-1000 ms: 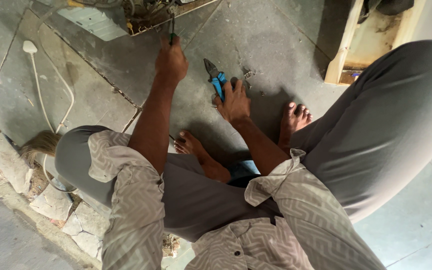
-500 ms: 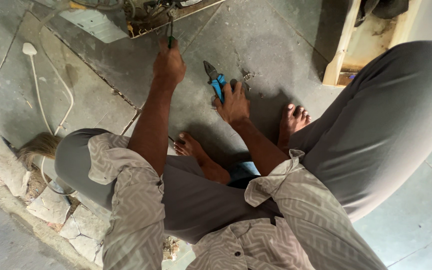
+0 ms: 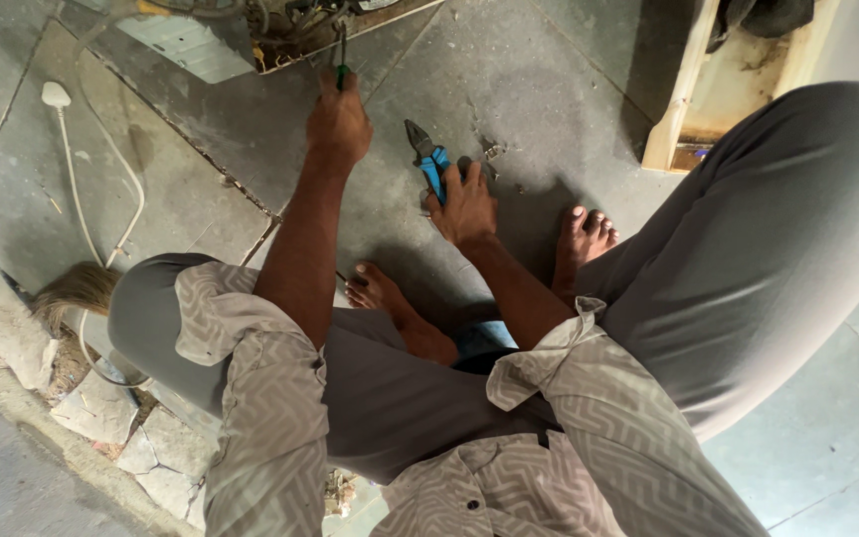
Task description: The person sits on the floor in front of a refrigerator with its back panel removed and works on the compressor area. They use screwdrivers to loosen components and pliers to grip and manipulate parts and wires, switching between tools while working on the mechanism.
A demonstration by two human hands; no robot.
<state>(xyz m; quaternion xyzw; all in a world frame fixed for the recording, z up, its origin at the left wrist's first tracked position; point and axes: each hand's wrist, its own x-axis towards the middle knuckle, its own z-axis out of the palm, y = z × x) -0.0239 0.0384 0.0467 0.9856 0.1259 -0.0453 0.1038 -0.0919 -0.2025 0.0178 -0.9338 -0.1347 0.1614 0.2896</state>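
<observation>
Partly hidden: pliers (image 3: 428, 159) beneath right hand (image 3: 465, 204).

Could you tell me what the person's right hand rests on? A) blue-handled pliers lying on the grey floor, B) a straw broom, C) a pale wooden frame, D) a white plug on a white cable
A: the right hand lies over the blue-handled pliers on the grey floor, while the left hand grips a green-handled screwdriver.

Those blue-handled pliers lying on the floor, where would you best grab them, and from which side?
Probably by the blue handles, coming from above on the person's side. The pliers lie flat on the grey floor with the dark metal nose pointing away, toward the opened device, and the handles pointing back at the right hand, whose fingers already rest on them. The left hand grips a screwdriver.
</observation>
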